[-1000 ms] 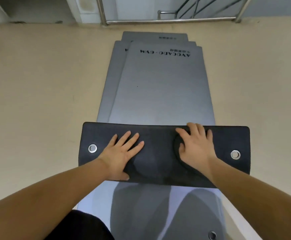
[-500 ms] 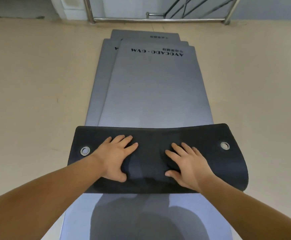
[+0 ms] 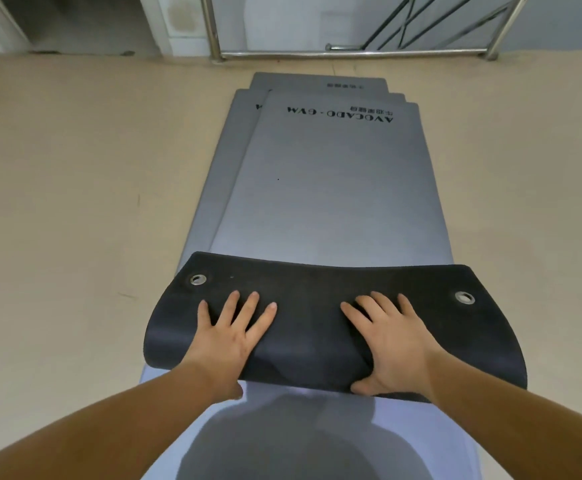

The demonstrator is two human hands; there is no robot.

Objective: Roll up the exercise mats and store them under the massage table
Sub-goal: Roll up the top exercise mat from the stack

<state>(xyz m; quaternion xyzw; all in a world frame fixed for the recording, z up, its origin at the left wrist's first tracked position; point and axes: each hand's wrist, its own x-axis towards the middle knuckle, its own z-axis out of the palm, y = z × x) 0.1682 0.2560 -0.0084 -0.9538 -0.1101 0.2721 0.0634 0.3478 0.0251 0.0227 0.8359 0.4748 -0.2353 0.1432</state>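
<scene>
Three grey exercise mats lie stacked on the floor, the top mat [image 3: 334, 195] printed with black letters at its far end. Its near end is turned over into a loose black fold [image 3: 310, 306] with a metal eyelet [image 3: 198, 279] on the left and another eyelet [image 3: 464, 297] on the right. My left hand [image 3: 227, 341] lies on the fold's left half, fingers spread, thumb at the near edge. On the right half, my right hand [image 3: 393, 341] rests the same way. The massage table is not in view.
Two lower mats stick out at the left [image 3: 220, 188] and at the far end [image 3: 317, 81]. Beige floor [image 3: 75, 202] spreads on both sides. A steel railing [image 3: 352, 53] runs along the far wall, with a doorway [image 3: 75, 22] at the far left.
The black flap lay flat a second ago; now it bulges into a curved fold with rounded ends. Both hands have slid back toward its near edge, thumbs behind it.
</scene>
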